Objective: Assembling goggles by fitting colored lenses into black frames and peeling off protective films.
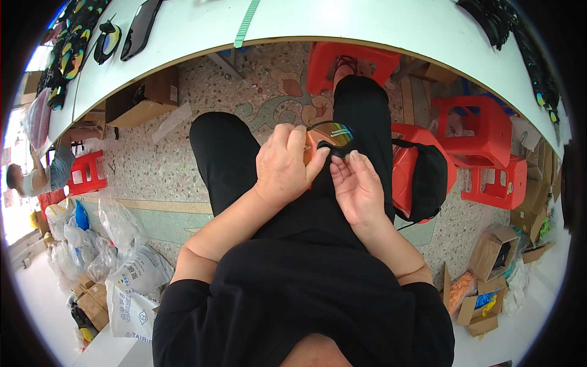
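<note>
Above my lap I hold a pair of goggles (340, 132) with a black rim and a shiny lens that reflects orange, yellow and green. My left hand (284, 160) is closed on their left side, its thumb along the lower rim near the nose notch. The fingers of my right hand (359, 186) pinch the lower right edge, palm turned up. Part of the goggles is hidden behind my left fingers.
Ahead curves a white table (306, 19) bearing a green tape strip (247, 23), a black phone (140, 29), single goggles (109, 41) and goggle piles at both ends. Red stools (474, 131), a black bag (429, 183), cartons and plastic bags (137, 275) surround me. Another person sits far left.
</note>
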A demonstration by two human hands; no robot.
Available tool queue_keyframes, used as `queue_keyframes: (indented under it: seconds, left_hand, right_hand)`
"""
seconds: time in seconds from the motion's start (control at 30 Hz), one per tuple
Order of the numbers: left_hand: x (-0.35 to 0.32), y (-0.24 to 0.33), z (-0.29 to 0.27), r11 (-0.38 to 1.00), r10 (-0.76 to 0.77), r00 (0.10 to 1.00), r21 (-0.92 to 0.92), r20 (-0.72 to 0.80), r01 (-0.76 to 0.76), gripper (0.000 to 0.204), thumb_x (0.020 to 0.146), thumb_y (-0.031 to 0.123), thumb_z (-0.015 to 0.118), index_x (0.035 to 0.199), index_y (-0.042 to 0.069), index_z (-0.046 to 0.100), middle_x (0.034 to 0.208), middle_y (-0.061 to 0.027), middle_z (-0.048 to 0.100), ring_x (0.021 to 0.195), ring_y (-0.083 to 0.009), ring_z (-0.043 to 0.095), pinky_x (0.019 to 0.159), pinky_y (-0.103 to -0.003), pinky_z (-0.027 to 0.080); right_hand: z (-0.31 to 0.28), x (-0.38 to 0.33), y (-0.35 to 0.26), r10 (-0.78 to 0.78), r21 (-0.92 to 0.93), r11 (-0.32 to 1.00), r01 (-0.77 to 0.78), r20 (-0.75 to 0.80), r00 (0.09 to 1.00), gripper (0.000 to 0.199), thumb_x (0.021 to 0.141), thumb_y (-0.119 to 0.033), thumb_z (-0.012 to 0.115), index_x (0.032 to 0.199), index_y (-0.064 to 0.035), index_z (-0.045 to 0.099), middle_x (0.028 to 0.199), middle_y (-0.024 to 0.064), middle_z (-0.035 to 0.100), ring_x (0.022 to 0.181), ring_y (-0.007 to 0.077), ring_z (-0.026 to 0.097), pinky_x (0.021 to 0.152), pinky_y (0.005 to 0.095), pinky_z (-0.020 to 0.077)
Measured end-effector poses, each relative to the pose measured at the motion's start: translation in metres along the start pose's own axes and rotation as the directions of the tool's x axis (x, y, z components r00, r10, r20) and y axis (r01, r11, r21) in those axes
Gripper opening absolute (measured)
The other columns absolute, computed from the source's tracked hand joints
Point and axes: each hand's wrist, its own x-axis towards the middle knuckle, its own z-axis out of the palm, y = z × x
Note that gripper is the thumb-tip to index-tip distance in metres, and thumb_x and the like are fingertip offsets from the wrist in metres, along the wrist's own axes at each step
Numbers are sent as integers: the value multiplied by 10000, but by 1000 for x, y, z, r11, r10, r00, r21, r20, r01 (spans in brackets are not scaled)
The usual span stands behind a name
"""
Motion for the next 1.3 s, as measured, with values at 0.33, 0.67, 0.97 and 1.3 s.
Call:
queue_keyframes:
  seconds: [0.33,0.67,0.97,1.3]
  left_hand:
    - [-11,6,-3,999,-27,988,-37,153,33,444,799,313,742,1057,-15,591,939,-141,574,762,-297,619,623,-370,519]
    - [-12,10,2,997,58,995,-56,81,-54,627,769,554,712,1028,-5,594,871,-116,528,720,-261,602,595,-346,504]
    - [-13,13,1,998,57,995,-46,84,-53,631,760,526,728,1050,-19,596,904,-129,543,758,-276,609,625,-355,512]
    - [-5,-2,0,995,100,994,-17,35,-99,426,757,323,753,1011,14,606,908,-115,563,778,-279,615,659,-361,516]
  right_hand:
    - [-2,5,6,74,-86,993,-78,-53,996,119,953,-167,650,978,-60,606,1003,72,688,913,170,669,841,255,526]
    - [5,4,7,-186,-366,909,198,70,980,240,901,35,655,1137,13,613,1094,85,668,984,141,646,888,282,524]
    - [16,5,13,-274,-449,848,280,78,958,211,928,-11,641,1137,1,613,1044,51,666,928,119,637,833,264,519]
    - [20,-5,-16,235,-334,917,-220,4,972,167,924,-130,601,1020,2,634,730,59,621,556,83,527,499,199,401]
